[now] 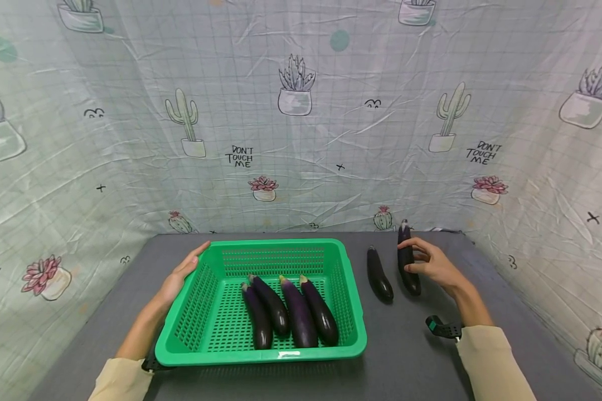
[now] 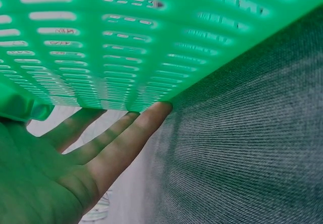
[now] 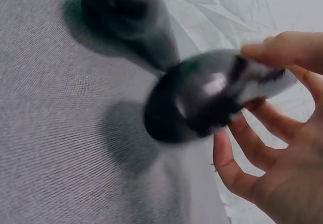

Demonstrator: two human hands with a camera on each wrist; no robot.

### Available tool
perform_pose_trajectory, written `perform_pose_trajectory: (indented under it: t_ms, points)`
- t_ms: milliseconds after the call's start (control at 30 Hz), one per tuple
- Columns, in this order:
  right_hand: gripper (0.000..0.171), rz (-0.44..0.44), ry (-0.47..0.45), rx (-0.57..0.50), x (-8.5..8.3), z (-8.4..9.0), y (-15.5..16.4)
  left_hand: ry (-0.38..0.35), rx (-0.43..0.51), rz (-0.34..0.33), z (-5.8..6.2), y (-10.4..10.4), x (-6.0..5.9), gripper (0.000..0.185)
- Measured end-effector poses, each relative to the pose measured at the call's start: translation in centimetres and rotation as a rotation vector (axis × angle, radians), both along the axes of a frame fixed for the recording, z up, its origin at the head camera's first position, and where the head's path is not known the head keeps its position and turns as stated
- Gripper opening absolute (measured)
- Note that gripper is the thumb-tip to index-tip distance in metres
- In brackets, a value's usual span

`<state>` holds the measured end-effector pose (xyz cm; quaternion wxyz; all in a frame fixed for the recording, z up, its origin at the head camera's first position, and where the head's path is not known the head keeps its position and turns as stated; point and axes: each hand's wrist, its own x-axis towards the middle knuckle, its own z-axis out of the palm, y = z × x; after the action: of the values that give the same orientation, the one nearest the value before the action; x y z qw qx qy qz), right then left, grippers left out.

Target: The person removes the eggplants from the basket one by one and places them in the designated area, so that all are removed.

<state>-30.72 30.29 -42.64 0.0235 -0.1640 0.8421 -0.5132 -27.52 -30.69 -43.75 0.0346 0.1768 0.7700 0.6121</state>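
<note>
My right hand (image 1: 431, 264) holds a dark purple eggplant (image 1: 409, 278) between thumb and fingers, at the right of the table. In the right wrist view this eggplant (image 3: 186, 105) is tilted, its rounded end standing over its shadow on the cloth. A second eggplant (image 1: 378, 275) lies just left of it. My left hand (image 1: 173, 284) rests along the left side of a green plastic basket (image 1: 261, 358). Seen from the left wrist, the fingers (image 2: 126, 143) are straight, close against the slotted wall. Several eggplants (image 1: 297, 314) lie side by side inside the basket.
A grey cloth (image 1: 401, 356) covers the table. Behind and at both sides hangs a pale curtain (image 1: 341, 133) printed with cacti and potted plants, meeting the table's far edge. A black strap device (image 1: 443, 327) sits at my right wrist.
</note>
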Motion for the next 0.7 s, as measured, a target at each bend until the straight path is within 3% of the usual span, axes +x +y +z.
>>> perform_pose_trajectory:
  t_ms: [133, 267, 700]
  points:
    - [0.050, -0.022, -0.015, -0.004, -0.4, -0.6, 0.1, 0.002, -0.003, 0.003, 0.0, 0.0, 0.1, 0.060]
    - [0.052, -0.007, 0.012, 0.017, -0.8, -1.3, 0.2, -0.006, 0.005, 0.006, 0.0, 0.0, 0.1, 0.060]
    - [0.057, 0.048, -0.040, 0.027, -0.9, -2.5, 0.1, -0.022, 0.013, 0.007, 0.0, 0.0, 0.1, 0.059]
